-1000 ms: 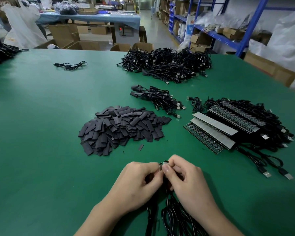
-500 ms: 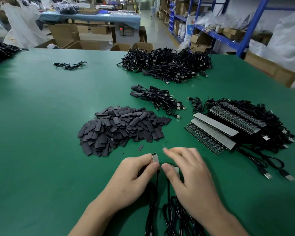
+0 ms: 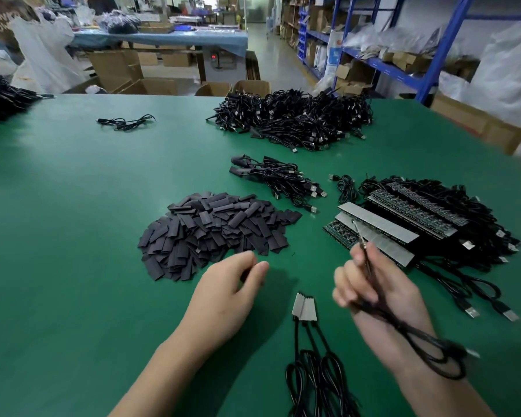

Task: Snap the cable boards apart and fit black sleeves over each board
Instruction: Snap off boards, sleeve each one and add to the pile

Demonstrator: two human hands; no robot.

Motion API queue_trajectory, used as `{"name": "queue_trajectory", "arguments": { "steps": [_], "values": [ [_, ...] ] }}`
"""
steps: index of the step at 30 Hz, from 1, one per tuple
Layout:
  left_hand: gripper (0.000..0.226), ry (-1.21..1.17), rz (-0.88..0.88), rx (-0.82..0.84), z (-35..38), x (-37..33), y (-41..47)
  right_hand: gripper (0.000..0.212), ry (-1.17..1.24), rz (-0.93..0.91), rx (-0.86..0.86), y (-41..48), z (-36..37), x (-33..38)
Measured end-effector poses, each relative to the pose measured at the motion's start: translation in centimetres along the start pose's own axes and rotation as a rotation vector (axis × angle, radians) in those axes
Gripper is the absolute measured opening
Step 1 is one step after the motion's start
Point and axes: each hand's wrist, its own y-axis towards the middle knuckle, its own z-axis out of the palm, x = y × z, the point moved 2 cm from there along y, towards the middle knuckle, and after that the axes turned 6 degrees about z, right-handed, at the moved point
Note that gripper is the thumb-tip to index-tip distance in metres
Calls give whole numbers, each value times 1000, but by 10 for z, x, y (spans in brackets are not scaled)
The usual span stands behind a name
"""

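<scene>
Green table (image 3: 73,206) w/ cardboard boxes (image 3: 118,70) behind, blue shelving (image 3: 449,40) (stocked) far rt.

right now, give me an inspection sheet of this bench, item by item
surface: green table, no spills seen
job's things: black sleeves in a pile; three joined boards lying between the hands, leads trailing toward the person; board panels stacked at right
clutter: nothing seen
grips: left hand beside the sleeve pile, fingers curled, hold unclear; right hand grips one cable, blurred
cables: cable heap on the far side; small bundle mid-table; loose lead far left
surroundings: blue shelving, cardboard boxes, second bench behind
</scene>
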Motion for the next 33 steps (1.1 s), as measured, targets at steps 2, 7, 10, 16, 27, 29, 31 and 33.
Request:
{"name": "queue_trajectory", "arguments": {
  "steps": [2,7,10,16,27,29,31,33],
  "values": [
    [9,119,48,44,-2,-1,14,30,-179,1,-100,2,-11,7],
    [47,487,145,136,13,-3,62,34,-560,76,-122,4,-17,-4],
    [56,630,116,199,27,3,82,34,-689,114,-99,7,-17,-13],
    [47,667,112,149,35,10,95,30,-926,42,-104,12,-16,-18],
    [28,-119,82,1,14,-12,48,34,-767,40,-64,9,-12,-17],
    [23,-206,96,19,10,-17,29,42,-716,89,-6,9,-12,-20],
    [21,-245,117,34,8,-20,13,44,-690,134,62,8,-11,-22],
    [22,-247,146,38,6,-21,3,35,-665,164,112,6,-9,-24]
  ]
}}
